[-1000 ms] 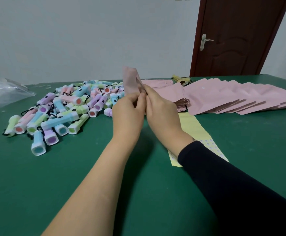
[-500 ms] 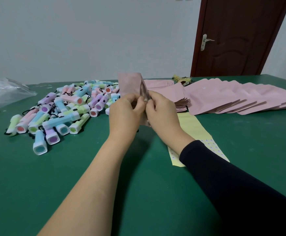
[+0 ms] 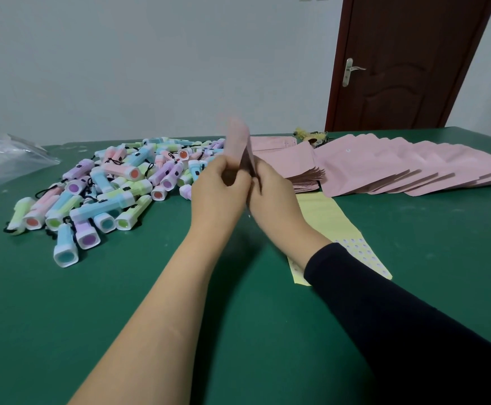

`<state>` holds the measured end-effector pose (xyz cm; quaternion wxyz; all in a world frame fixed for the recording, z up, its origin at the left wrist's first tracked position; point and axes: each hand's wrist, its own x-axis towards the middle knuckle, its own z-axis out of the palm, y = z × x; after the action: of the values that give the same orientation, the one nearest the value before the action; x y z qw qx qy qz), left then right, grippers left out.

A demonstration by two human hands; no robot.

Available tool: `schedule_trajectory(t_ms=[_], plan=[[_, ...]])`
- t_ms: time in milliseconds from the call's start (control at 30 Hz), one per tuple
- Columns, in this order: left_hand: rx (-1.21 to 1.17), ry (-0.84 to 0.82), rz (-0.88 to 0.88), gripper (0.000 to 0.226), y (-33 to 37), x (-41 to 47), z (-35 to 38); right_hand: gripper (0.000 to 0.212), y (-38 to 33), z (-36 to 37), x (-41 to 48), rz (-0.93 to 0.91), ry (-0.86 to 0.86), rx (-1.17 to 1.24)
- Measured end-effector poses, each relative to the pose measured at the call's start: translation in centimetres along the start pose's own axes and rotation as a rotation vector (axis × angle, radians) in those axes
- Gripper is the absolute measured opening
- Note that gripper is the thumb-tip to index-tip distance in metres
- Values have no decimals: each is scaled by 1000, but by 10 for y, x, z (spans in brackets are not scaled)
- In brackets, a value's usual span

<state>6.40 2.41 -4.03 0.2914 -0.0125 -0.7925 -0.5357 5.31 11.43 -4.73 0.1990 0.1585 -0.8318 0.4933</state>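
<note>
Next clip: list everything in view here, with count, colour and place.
held pouch: one, pink, raised between both hands, blurred
torches: a heap, too many to count, pastel, table left
flat pouches: many, pink, fanned along table right
sticker sheet: one, yellow, on table by right wrist
plastic bag: one, clear, far left
table: one, green
door: one, brown, back right
left hand: bare arm, grips held pouch
right hand: dark sleeve, pinches held pouch
</note>
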Motion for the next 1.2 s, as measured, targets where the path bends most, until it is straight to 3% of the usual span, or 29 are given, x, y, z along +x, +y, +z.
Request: schedule_trajectory(t_ms=[133,233,433,567,767,867,1000,1100,1200], plan=[[-226,-54,-158,29,1,0,3,59,-3,6,-8,-128,-39,-165],[-250,-65,-141,23,1,2,2,67,-5,7,-11,-212,-22,-211],[-214,-172,-145,27,-3,3,5,75,7,5,-7,-116,-66,-256],[-166,-227,-183,16,-7,1,8,72,12,4,-6,-87,-116,-314],[-134,-169,-277,26,-19,3,4,74,10,8,-4,-66,-124,-314],[-121,-155,-286,37,-19,4,3,71,13,1,0,-35,-32,-267],[-86,-199,-182,18,-10,0,11,65,14,5,-5,-78,-82,-339],[-78,-174,-179,47,-12,1,8,61,15,-2,1,-10,4,-242],[-112,-93,-212,61,-15,4,3,38,15,-10,5,120,52,-122]])
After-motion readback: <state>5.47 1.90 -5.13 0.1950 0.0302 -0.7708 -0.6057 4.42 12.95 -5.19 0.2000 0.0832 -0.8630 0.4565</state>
